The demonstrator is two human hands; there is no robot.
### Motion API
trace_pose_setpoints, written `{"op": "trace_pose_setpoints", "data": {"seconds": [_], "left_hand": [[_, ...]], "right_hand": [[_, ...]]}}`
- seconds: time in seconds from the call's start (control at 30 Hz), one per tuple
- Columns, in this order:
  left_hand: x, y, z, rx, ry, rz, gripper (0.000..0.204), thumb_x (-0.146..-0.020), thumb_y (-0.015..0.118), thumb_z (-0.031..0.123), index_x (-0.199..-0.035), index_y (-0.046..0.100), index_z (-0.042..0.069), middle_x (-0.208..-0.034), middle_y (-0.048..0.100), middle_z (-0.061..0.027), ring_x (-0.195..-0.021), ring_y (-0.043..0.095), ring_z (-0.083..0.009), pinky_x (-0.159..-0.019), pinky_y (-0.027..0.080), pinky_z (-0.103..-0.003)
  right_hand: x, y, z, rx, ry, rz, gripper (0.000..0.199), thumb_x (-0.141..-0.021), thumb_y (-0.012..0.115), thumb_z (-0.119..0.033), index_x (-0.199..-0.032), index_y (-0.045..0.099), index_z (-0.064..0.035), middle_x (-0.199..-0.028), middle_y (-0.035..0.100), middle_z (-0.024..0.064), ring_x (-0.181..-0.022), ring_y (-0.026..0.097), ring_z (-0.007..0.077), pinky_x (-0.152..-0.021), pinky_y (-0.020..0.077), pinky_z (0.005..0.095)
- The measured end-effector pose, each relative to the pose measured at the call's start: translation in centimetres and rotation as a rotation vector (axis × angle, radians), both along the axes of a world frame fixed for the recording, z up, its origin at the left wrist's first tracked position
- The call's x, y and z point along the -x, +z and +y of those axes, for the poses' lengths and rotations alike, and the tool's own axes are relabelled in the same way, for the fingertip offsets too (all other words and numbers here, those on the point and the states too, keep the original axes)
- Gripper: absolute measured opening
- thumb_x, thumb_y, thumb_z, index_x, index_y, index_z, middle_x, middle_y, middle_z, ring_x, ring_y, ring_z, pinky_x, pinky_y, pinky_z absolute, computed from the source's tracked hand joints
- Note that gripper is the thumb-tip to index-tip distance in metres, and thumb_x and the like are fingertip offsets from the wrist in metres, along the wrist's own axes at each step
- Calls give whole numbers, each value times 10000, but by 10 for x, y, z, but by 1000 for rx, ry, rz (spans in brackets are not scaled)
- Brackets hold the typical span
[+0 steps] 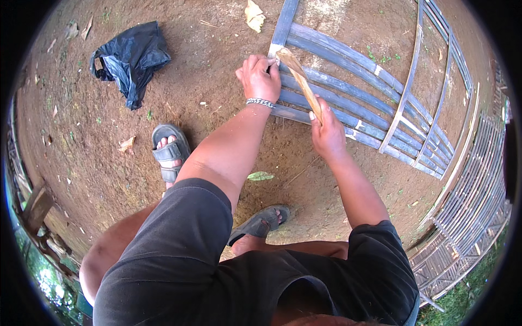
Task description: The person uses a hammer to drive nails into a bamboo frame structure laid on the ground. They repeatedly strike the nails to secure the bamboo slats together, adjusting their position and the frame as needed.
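Note:
A frame of grey bamboo slats point(348, 103) lies on the ground ahead and to the right, its long slats joined by crosspieces. My left hand point(260, 81), with a chain bracelet at the wrist, is closed at the frame's left crosspiece point(284, 24), thumb and fingers gripping near its edge. Whether a small nail is pinched there, I cannot make out. My right hand point(329, 130) is wrapped round the near end of a light brown wooden stick point(299, 76). The stick slants up and left over the slats. Its far end meets the crosspiece beside my left fingertips.
A crumpled black plastic bag point(133, 60) lies at the far left on bare earth. Dry leaves point(254, 16) are scattered about. My sandalled feet point(171, 152) stand apart below my arms. A bamboo fence-like rack point(467, 190) runs along the right, and wooden pieces point(38, 206) stand at the left.

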State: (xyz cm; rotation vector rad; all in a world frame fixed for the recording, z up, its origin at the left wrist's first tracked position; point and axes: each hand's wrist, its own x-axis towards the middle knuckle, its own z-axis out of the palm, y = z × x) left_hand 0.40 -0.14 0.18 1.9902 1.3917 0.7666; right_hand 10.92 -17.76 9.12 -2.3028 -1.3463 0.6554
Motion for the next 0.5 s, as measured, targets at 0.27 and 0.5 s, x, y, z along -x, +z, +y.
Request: {"op": "trace_pose_setpoints", "data": {"seconds": [0.27,0.5], "left_hand": [[5,2,2,4,1,1,86,-809,760,105,-880,711,103,-1061,658,-55,-1076,605,-267,-958,378,-436],[5,0,6,-2,-10,4,99,-812,756,102,-889,696,109,-1043,651,-47,-1056,602,-266,-942,375,-437]], "right_hand": [[3,-3,-1,-82,39,-16,525,-967,639,-110,-1465,479,-157,-1174,689,203,-985,695,423,-800,578,510],[1,3,7,-67,19,-24,502,-969,640,-105,-1450,502,-138,-1151,698,202,-958,701,423,-784,583,501]]}}
